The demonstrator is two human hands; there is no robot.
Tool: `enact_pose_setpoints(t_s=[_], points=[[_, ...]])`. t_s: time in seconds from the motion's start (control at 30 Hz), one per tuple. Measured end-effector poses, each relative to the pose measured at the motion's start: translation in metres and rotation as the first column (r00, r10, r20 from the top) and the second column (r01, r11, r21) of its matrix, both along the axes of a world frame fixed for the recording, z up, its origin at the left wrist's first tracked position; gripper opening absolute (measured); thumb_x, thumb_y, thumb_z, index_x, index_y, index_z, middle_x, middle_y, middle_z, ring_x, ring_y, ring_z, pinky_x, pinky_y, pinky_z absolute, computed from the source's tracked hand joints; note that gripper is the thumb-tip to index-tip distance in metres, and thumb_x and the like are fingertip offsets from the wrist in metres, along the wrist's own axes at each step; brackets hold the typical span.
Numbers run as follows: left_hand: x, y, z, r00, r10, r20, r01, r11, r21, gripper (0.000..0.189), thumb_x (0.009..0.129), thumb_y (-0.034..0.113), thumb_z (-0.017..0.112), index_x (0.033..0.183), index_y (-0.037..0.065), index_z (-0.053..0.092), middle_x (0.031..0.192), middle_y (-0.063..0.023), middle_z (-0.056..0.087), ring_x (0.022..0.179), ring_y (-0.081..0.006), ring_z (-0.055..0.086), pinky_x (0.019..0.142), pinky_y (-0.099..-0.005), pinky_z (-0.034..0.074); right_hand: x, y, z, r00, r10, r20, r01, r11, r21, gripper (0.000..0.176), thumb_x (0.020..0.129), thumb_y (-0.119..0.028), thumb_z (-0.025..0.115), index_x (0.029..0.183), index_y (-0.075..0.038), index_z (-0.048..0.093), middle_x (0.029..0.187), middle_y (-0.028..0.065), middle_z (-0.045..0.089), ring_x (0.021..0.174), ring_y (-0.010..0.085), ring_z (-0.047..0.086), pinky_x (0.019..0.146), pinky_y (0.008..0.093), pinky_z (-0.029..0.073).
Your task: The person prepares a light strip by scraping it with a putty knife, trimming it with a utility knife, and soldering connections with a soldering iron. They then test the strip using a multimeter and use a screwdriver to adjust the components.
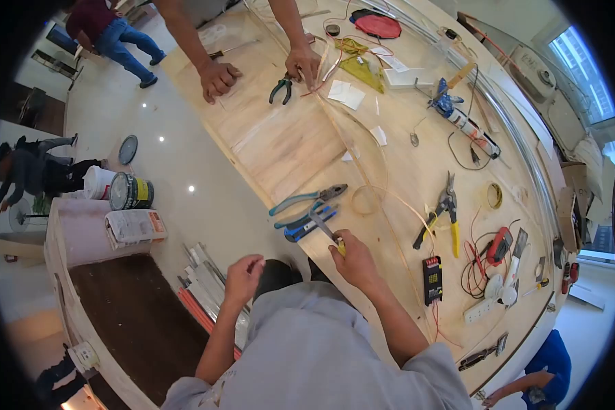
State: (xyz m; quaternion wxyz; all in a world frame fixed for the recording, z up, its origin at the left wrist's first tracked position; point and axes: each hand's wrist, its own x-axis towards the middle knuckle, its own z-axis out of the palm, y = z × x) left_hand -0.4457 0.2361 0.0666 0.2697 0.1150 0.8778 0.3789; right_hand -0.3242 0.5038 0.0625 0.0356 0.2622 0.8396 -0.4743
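Grey shirt cloth (321, 355) fills the space nearest the camera, the wearer's arms reaching out from it. At the worktop's edge is one yellow-handled knife (326, 227), held in the right hand (352, 258); that grip is clamped on the handle, blade pointing away from the body. The left hand (243, 279) hangs off the worktop (417, 171) with nothing visible in it; I cannot tell whether its fingertips meet.

By the blade lie one pair of combination pliers (316, 198) and one blue cutter (301, 233), so crowded that another tool may lie between. The bare blade seems the main risk: a slip could cut the fingers, or nick the thin coppery strip (417, 220) nearby. The pliers' handles overhang the edge, so a knock might tip them to the floor.

Farther out are one pair of yellow-and-black snips (447, 208), one tape roll (494, 195), one black power supply (432, 280), one red meter (499, 246), one white power strip (482, 311) and one caulking gun (466, 123). Across the worktop, a co-worker's two hands (304, 65) rest beside one pair of green-handled pliers (280, 89). Two buckets (131, 191) stand beyond the worktop.
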Motion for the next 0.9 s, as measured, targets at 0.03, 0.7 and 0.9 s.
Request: enact_pose_setpoints(t_s=[0.03,0.7,0.9], points=[[-0.018,0.011,-0.001,1.0,0.009,0.012,-0.009,0.999,0.043,0.022,0.095,0.014,0.069,0.109,-0.002,0.071,0.089,-0.0108,0.073,0.079,-0.0153,0.068,0.074,-0.03,0.055,-0.008,0.006,0.003,1.0,-0.024,-0.001,0.024,1.0,-0.005,0.033,0.094,-0.018,0.066,0.122,-0.005,0.055,0.109,0.0236,0.068,0.1,0.0447,0.065,0.084,0.0507,0.052],[-0.335,0.213,-0.022,0.737,-0.646,-0.199,0.668,0.65,0.363,0.013,0.09,0.009,0.074,0.102,0.002,0.073,0.087,-0.0091,0.07,0.065,-0.0162,0.062,0.06,-0.0283,0.05,-0.203,-0.002,0.02,0.721,-0.693,-0.003,0.678,0.704,0.209,0.021,0.093,-0.009,0.066,0.112,0.0,0.065,0.1,0.021,0.066,0.093,0.0396,0.065,0.082,0.0436,0.051],[-0.365,0.238,-0.026,0.68,-0.709,-0.188,0.722,0.601,0.344,0.014,0.09,0.009,0.074,0.101,0.002,0.073,0.09,-0.0087,0.071,0.064,-0.0141,0.06,0.059,-0.0274,0.049,-0.251,0.044,-0.002,0.65,-0.747,-0.141,0.744,0.587,0.318,0.023,0.088,-0.005,0.066,0.11,0.002,0.065,0.109,0.0214,0.062,0.102,0.0396,0.062,0.089,0.0435,0.05]])
